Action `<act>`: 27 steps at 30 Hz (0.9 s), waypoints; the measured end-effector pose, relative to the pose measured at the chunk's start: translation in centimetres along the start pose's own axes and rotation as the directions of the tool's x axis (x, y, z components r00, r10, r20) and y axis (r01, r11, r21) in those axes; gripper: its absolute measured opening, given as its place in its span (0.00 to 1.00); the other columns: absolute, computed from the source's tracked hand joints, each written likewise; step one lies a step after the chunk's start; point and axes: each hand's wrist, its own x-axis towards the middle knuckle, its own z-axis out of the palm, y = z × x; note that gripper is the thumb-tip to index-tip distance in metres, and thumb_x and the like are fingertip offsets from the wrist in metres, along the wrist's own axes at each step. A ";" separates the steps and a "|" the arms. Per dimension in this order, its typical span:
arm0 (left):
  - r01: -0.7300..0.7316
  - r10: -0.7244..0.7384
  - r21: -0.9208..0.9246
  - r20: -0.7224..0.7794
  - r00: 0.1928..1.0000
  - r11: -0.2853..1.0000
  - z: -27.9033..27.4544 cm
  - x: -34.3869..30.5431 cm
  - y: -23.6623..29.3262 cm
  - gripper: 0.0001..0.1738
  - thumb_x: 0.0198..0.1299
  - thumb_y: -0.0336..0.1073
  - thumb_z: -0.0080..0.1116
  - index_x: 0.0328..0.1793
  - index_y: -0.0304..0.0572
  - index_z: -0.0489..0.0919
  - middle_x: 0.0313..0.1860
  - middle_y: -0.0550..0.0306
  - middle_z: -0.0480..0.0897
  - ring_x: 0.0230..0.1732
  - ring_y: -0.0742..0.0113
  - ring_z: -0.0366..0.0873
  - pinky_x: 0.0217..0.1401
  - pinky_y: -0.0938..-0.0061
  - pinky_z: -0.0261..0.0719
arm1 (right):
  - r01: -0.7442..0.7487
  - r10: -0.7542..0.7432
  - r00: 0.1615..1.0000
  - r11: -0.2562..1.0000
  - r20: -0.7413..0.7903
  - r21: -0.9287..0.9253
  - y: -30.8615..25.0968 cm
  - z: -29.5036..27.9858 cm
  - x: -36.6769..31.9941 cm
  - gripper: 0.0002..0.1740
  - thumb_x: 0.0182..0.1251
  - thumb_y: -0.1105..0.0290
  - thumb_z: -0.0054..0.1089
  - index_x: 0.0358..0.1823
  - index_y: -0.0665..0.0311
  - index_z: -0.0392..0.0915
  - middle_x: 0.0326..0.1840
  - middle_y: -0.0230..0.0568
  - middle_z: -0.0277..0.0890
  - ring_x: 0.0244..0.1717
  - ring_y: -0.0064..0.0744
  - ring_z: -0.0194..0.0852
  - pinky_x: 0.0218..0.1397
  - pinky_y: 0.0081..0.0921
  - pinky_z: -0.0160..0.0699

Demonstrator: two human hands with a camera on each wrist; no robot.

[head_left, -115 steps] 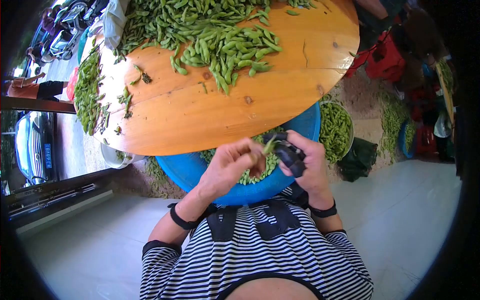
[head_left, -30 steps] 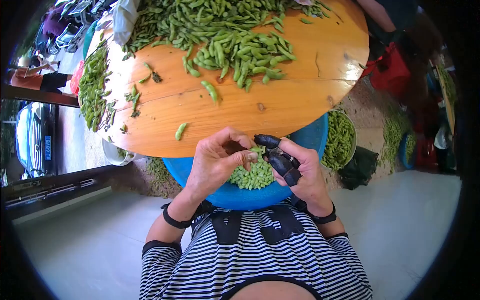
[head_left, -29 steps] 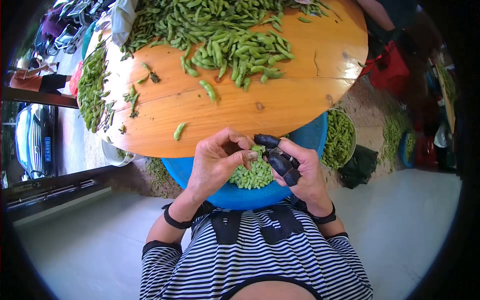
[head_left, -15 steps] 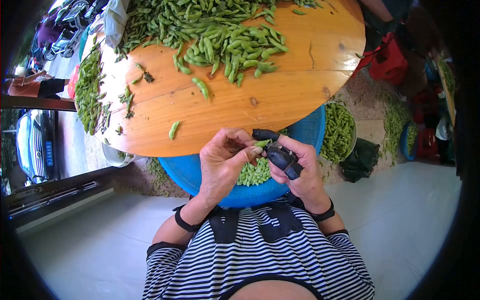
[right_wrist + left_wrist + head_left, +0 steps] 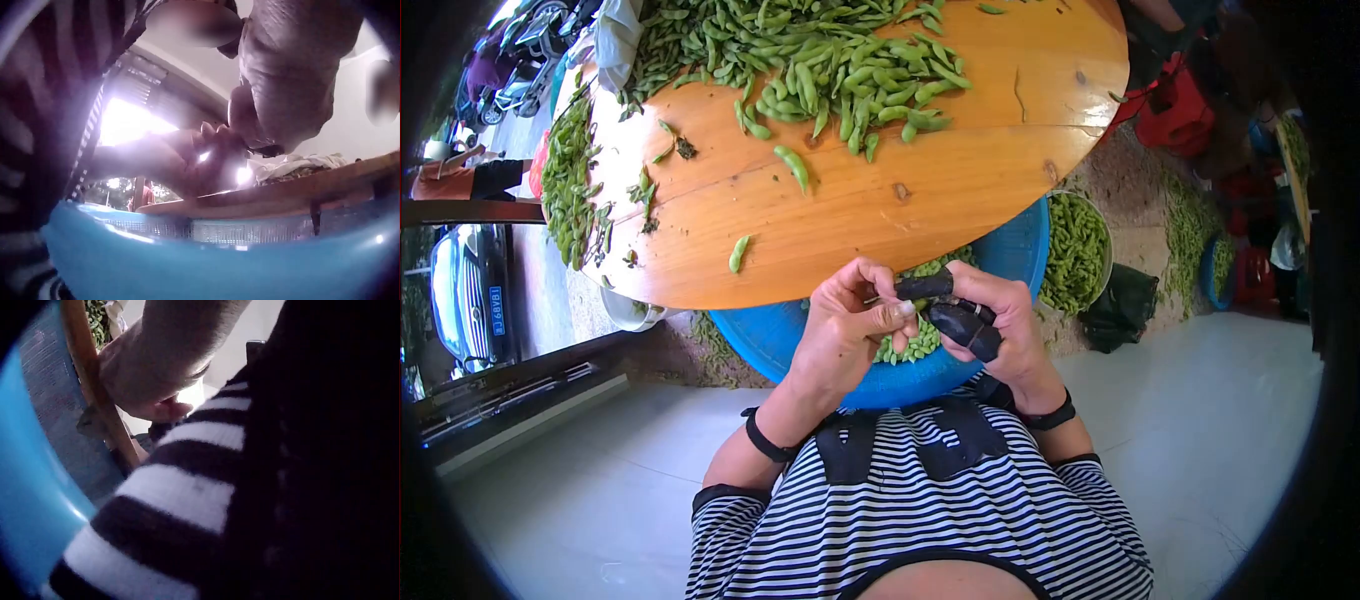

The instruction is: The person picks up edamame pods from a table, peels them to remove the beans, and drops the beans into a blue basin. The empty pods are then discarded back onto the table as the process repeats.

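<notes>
In the head view both hands meet over a blue basin (image 5: 750, 350) at the table's near edge. My left hand (image 5: 840, 325) pinches a green soybean pod (image 5: 919, 303) between thumb and fingers. Opposite it, my right hand (image 5: 1005, 315) holds the same pod, its thumb and a finger wearing black covers (image 5: 965, 328); these hide most of the pod. Shelled green soybeans (image 5: 920, 347) lie in the basin below. The left wrist view has the left hand (image 5: 150, 375) dim and partly cut off. In the right wrist view, the right hand (image 5: 287, 81) hangs above the basin rim.
A heap of soybean pods (image 5: 830, 80) covers the far part of the wooden table (image 5: 840, 230). Two single pods lie nearer, one of them a small pod (image 5: 739, 254). A bucket of pods (image 5: 1075, 250) stands right of the basin, beside a dark green bag (image 5: 1120, 308).
Two single pods now lie on the table that were absent in the oldest frame. Since half a second ago, the right thumb has moved over the pod, hiding more of it.
</notes>
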 end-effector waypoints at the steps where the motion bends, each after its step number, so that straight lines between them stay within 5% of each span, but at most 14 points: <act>1: 0.064 -0.060 -0.124 0.037 0.998 0.990 -0.2 0.1 -0.2 0.11 0.56 0.19 0.65 0.37 0.39 0.73 0.29 0.54 0.80 0.28 0.66 0.82 0.25 0.79 0.78 | 0.000 0.000 1.000 1.000 -0.001 0.001 -0.3 -0.2 0.0 0.06 0.57 0.81 0.59 0.36 0.69 0.78 0.27 0.31 0.62 0.25 0.17 0.63 0.26 0.18 0.57; 3: 0.082 -0.069 -0.178 0.080 0.994 0.981 -0.6 0.3 -0.9 0.11 0.56 0.21 0.65 0.37 0.39 0.73 0.28 0.54 0.81 0.27 0.66 0.82 0.24 0.80 0.77 | -0.228 0.217 0.974 0.932 0.070 0.282 -1.0 -0.4 0.0 0.12 0.54 0.81 0.62 0.42 0.69 0.80 0.27 0.33 0.61 0.28 0.21 0.65 0.29 0.22 0.59; 7: 0.100 -0.064 -0.274 0.136 0.989 0.957 -0.5 0.5 -1.6 0.10 0.57 0.22 0.66 0.37 0.39 0.73 0.27 0.53 0.81 0.25 0.67 0.81 0.22 0.80 0.76 | -0.260 0.230 0.965 0.889 0.124 0.376 -0.4 -0.7 -0.2 0.16 0.53 0.81 0.62 0.46 0.69 0.80 0.26 0.37 0.61 0.28 0.28 0.66 0.29 0.25 0.60; 8: 0.099 -0.063 -0.274 0.136 0.989 0.957 -0.5 0.4 -1.5 0.10 0.57 0.22 0.66 0.37 0.39 0.73 0.27 0.53 0.81 0.25 0.67 0.81 0.22 0.80 0.76 | -0.008 0.006 0.999 0.998 0.038 0.066 -0.5 -0.5 0.0 0.16 0.53 0.81 0.62 0.46 0.69 0.80 0.26 0.38 0.62 0.27 0.31 0.66 0.29 0.26 0.61; 9: 0.105 -0.070 -0.252 0.141 0.988 0.962 -0.5 0.4 -1.4 0.10 0.57 0.22 0.66 0.37 0.39 0.73 0.26 0.54 0.80 0.24 0.68 0.81 0.22 0.81 0.75 | 0.236 -0.237 0.971 0.935 0.029 -0.264 -0.7 -0.4 0.0 0.15 0.54 0.81 0.62 0.45 0.69 0.80 0.26 0.39 0.62 0.26 0.34 0.66 0.28 0.26 0.61; 14: 0.080 -0.070 -0.085 0.117 0.991 0.993 -0.5 0.0 -1.0 0.10 0.58 0.21 0.65 0.38 0.40 0.74 0.26 0.55 0.80 0.21 0.70 0.79 0.22 0.80 0.74 | 0.249 -0.212 0.966 0.919 0.150 -0.306 -1.2 -2.1 0.0 0.11 0.54 0.81 0.63 0.41 0.70 0.78 0.26 0.42 0.63 0.26 0.41 0.66 0.30 0.29 0.64; 16: -0.051 0.045 0.260 0.030 0.999 0.964 -0.1 -0.4 -0.5 0.12 0.56 0.18 0.65 0.42 0.36 0.75 0.30 0.58 0.79 0.23 0.70 0.76 0.23 0.78 0.72 | 0.235 -0.168 0.958 0.926 0.234 -0.297 -1.1 -2.9 0.1 0.11 0.54 0.80 0.64 0.39 0.71 0.77 0.26 0.42 0.63 0.26 0.41 0.66 0.30 0.29 0.64; 17: -0.051 0.045 0.260 0.031 0.999 0.964 -0.4 -0.4 -0.6 0.12 0.56 0.18 0.65 0.42 0.36 0.75 0.30 0.58 0.79 0.23 0.70 0.76 0.23 0.78 0.72 | 0.249 -0.193 0.963 0.904 0.189 -0.347 -0.9 -3.0 0.1 0.10 0.54 0.80 0.64 0.38 0.71 0.76 0.26 0.42 0.64 0.26 0.41 0.66 0.30 0.29 0.65; 19: -0.264 0.270 0.676 0.100 0.958 0.688 -1.2 -0.5 -1.1 0.10 0.58 0.17 0.63 0.43 0.33 0.76 0.33 0.58 0.79 0.27 0.73 0.76 0.28 0.79 0.74 | 0.260 -0.218 0.965 0.881 0.147 -0.395 -1.0 -3.3 0.0 0.09 0.55 0.79 0.64 0.38 0.71 0.76 0.26 0.42 0.64 0.26 0.41 0.66 0.30 0.30 0.65; 21: -0.268 0.284 0.681 0.092 0.954 0.682 -1.0 -0.8 -0.9 0.08 0.58 0.16 0.58 0.43 0.32 0.77 0.34 0.59 0.79 0.29 0.75 0.75 0.30 0.81 0.74 | 0.058 -0.068 0.998 0.862 -0.002 -0.503 -1.3 -3.8 -0.2 0.09 0.56 0.79 0.64 0.38 0.70 0.76 0.27 0.42 0.65 0.26 0.40 0.66 0.31 0.29 0.65; 23: -0.276 0.301 0.684 0.086 0.950 0.675 -0.6 -1.1 -0.5 0.08 0.59 0.15 0.54 0.43 0.32 0.78 0.34 0.60 0.79 0.30 0.77 0.73 0.32 0.83 0.74 | 0.084 -0.109 0.994 0.874 -0.025 -0.479 -0.9 -3.3 -0.2 0.08 0.57 0.78 0.64 0.36 0.71 0.75 0.27 0.42 0.64 0.26 0.39 0.65 0.31 0.29 0.64; 25: -0.179 0.196 0.465 0.010 0.980 0.867 -0.3 -1.3 0.1 0.09 0.59 0.14 0.53 0.43 0.30 0.78 0.35 0.59 0.79 0.30 0.76 0.74 0.32 0.82 0.75 | 0.170 -0.231 0.970 0.866 -0.075 -0.470 -0.9 -1.7 0.2 0.08 0.57 0.77 0.65 0.35 0.71 0.74 0.26 0.42 0.63 0.25 0.38 0.63 0.30 0.29 0.63; 27: -0.241 0.288 0.481 -0.026 0.957 0.843 -0.5 -1.8 1.0 0.09 0.59 0.14 0.54 0.44 0.30 0.78 0.35 0.58 0.79 0.30 0.76 0.74 0.31 0.82 0.75 | 0.153 -0.216 0.972 0.883 -0.093 -0.444 -1.6 -1.1 0.1 0.08 0.57 0.77 0.65 0.33 0.71 0.73 0.25 0.41 0.61 0.24 0.38 0.61 0.29 0.29 0.61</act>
